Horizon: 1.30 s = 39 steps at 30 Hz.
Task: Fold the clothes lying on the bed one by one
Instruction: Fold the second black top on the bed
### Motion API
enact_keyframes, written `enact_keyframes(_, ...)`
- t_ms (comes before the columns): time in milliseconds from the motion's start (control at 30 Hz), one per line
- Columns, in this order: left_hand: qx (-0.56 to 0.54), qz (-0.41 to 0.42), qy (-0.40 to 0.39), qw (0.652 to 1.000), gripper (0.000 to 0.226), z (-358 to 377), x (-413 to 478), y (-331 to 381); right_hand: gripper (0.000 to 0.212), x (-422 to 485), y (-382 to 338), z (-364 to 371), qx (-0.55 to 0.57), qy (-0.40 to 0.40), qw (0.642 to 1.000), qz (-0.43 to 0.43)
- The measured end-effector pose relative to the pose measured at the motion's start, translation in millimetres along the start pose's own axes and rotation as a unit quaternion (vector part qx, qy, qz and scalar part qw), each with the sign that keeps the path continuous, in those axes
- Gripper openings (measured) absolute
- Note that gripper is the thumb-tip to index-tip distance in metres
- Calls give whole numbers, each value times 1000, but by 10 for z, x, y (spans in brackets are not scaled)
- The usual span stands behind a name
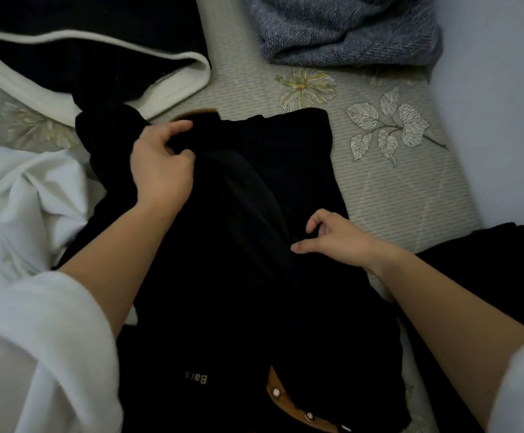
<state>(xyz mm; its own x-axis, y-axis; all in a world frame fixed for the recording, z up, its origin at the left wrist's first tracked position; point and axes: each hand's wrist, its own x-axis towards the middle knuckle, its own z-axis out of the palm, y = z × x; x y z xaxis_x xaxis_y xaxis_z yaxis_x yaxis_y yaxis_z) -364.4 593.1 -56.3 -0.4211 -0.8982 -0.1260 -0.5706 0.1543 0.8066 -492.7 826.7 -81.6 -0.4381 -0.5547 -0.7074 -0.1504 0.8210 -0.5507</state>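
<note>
Black garment (pixel 248 307) spread on the bed (pixel 395 198): left hand (pixel 161 165) grips a bunched fold at its far left; right hand (pixel 338 240) pinches the cloth nearer, right.

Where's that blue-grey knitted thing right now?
The blue-grey knit lies bunched at the top right of the head view, on the bed next to the wall, beyond the black garment.

Your bed (pixel 395 195): pale striped sheet, leaf and flower prints | centre, before you: black garment (pixel 254 182) | far right: bunched blue-grey knit (pixel 348 29) | far left: black-and-white piece (pixel 98 57) | your left: crumpled white cloth (pixel 29 195) | right edge: dark garment (pixel 504 260)
</note>
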Motion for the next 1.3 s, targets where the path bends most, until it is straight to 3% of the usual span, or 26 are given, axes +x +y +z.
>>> enact_keyframes(133, 35, -14, -100, 994, 44, -219, -45, -214, 39, -5, -2, 55, -7, 23, 1000, -1)
enact_keyframes(233, 107, 58, -33, 992, 40, -528, -108, -294, 36, -45, -42, 123, -34, 57, 998, 12)
enact_keyframes(300, 156, 67, 6, 985, 36, -810, -226, -439, 35, -150, -92, 244, -110, 137, 984, 4)
enact_keyframes(367, 223, 56, 5, 973, 35, -1075, -382, -655, 41, -362, -182, 467, -201, 259, 942, -68)
enact_keyframes(433, 284, 50, -42, 957, 43, -1242, -508, -839, 43, -598, -345, 766, -226, 311, 904, -189)
enact_keyframes(467, 314, 51, -69, 946, 49, -1272, -553, -903, 45, -688, -425, 929, -239, 287, 897, -236)
enact_keyframes(533, 345, 45, -119, 930, 55, -1251, -612, -959, 56, -787, -530, 1275, -286, 160, 899, -290)
enact_keyframes(600, 353, 16, -157, 922, 47, -1191, -672, -961, 73, -812, -542, 1559, -335, 25, 898, -284)
enact_keyframes(667, 336, -7, -173, 926, 30, -1173, -734, -952, 84, -797, -491, 1699, -361, -39, 899, -244)
enact_keyframes(733, 258, -35, -128, 957, 13, -1286, -771, -900, 86, -793, -456, 1712, -359, -44, 904, -229)
enact_keyframes(833, 56, -121, 30, 991, 28, -1747, -732, -802, 81, -799, -549, 1621, -332, -59, 914, -224)
enact_keyframes(933, -148, -179, 139, 963, 17, -2455, -771, -872, 81, -844, -700, 1546, -321, -83, 920, -209)
enact_keyframes(1033, -179, -192, 150, 953, 19, -3061, -994, -1192, 84, -894, -850, 1547, -332, -90, 920, -188)
enact_keyframes(1167, -214, -286, 165, 919, 18, -3138, -1194, -1446, 87, -898, -1021, 1561, -366, -85, 912, -165)
enact_keyframes(1233, -252, -340, 123, 897, 10, -3000, -1214, -1466, 87, -884, -1059, 1564, -378, -85, 908, -158)
enact_keyframes(1300, -225, -352, 83, 905, 9, -2889, -1166, -1511, 89, -883, -1068, 1590, -388, -82, 905, -152)
